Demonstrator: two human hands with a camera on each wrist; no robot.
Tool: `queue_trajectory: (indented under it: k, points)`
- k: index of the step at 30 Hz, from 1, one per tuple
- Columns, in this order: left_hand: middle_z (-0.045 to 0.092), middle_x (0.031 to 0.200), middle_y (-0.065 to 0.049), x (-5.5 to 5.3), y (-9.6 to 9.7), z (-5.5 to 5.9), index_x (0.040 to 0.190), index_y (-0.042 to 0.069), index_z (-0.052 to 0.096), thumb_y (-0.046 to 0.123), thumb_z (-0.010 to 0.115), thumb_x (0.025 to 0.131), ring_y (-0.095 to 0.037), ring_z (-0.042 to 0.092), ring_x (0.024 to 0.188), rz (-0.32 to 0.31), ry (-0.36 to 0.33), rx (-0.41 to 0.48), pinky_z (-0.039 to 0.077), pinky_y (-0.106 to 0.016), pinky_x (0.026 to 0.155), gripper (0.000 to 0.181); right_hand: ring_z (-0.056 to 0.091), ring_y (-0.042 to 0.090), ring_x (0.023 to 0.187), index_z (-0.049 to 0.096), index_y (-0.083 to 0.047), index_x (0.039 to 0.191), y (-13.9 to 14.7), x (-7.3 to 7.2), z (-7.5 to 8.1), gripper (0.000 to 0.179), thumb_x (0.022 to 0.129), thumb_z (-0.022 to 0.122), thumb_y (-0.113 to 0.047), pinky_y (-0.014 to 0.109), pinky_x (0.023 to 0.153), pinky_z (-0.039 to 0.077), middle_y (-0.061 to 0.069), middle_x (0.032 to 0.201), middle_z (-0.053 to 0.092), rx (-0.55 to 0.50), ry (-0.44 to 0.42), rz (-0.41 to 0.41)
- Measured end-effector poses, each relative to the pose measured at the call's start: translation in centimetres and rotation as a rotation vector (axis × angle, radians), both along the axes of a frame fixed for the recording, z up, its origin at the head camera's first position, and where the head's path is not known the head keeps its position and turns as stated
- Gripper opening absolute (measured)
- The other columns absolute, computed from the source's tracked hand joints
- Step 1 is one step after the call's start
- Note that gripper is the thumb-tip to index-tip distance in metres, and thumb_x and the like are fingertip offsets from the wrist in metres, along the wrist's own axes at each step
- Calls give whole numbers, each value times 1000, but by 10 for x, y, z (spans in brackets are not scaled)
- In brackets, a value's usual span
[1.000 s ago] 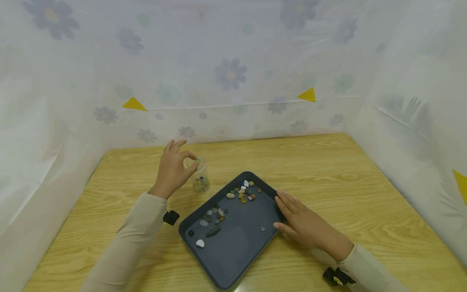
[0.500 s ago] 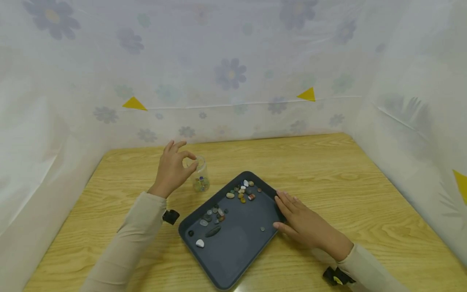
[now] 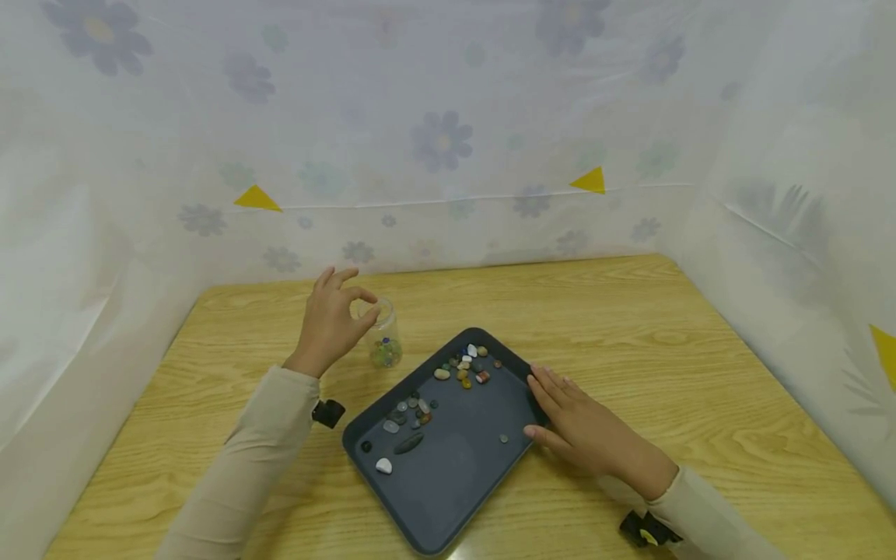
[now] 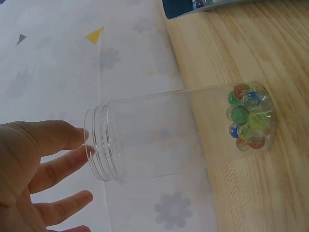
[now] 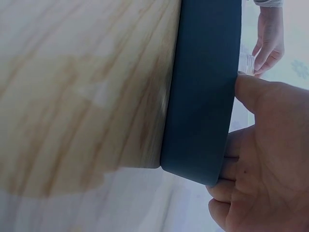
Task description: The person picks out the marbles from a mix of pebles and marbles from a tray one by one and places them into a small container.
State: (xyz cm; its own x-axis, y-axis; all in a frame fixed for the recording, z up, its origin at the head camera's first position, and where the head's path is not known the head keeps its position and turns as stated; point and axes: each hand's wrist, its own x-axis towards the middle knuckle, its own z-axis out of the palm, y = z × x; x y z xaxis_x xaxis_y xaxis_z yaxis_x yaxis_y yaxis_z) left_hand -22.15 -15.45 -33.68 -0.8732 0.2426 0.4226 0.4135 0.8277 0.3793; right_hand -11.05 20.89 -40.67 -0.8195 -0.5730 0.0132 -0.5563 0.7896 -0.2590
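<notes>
A clear jar (image 3: 384,330) stands upright left of the tray, with several colored glass marbles (image 4: 248,116) on its bottom. My left hand (image 3: 330,323) is at the jar's mouth, thumb and forefinger tips apart at the rim, other fingers raised. No object shows between those fingertips in the left wrist view. The dark grey tray (image 3: 455,474) lies at a slant on the table. My right hand (image 3: 584,428) rests on its right rim, fingers fairly straight over the edge; the right wrist view shows the thumb on the rim too.
Several polished stones (image 3: 465,369) lie in the tray's far corner, and more stones (image 3: 409,416) along its left side. One small round piece (image 3: 504,439) sits apart near the right rim. Floral white sheeting (image 3: 448,225) hangs behind the wooden table (image 3: 616,311).
My left thumb and forefinger stand slightly further apart at the jar's mouth. The right hand, the tray and the stones have stayed in place.
</notes>
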Motion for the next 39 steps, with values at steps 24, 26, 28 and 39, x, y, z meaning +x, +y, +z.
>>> queue_trajectory:
  k: [24, 26, 28, 39]
  points:
    - [49, 137, -22, -7, 57, -10, 97, 9, 74, 19, 72, 86, -42, 31, 136, -216, -3, -100, 25, -57, 113, 15, 21, 39, 143, 27, 6, 148, 0, 0, -2, 75, 99, 41, -50, 55, 114, 22, 24, 156, 19, 14, 7, -7]
    - [48, 138, -21, -7, 65, -15, 97, 8, 73, 18, 72, 86, -42, 30, 137, -247, -32, -98, 23, -55, 115, 15, 20, 38, 143, 27, 6, 148, 0, 0, -2, 75, 99, 42, -50, 54, 114, 22, 23, 156, 19, 11, 9, -8]
    - [47, 139, -21, -7, 71, -19, 97, 9, 73, 17, 72, 86, -41, 28, 139, -273, -55, -100, 20, -53, 116, 14, 21, 38, 143, 28, 6, 148, 0, -1, -3, 75, 99, 42, -50, 55, 114, 22, 23, 156, 19, 9, 16, -7]
    - [44, 144, -18, -7, 100, -40, 96, 14, 75, 24, 74, 86, -41, 25, 140, -358, -182, -321, 20, -54, 116, 14, 20, 35, 144, 27, 5, 148, 2, -1, -5, 76, 98, 43, -51, 53, 115, 22, 22, 156, 18, 18, 22, -14]
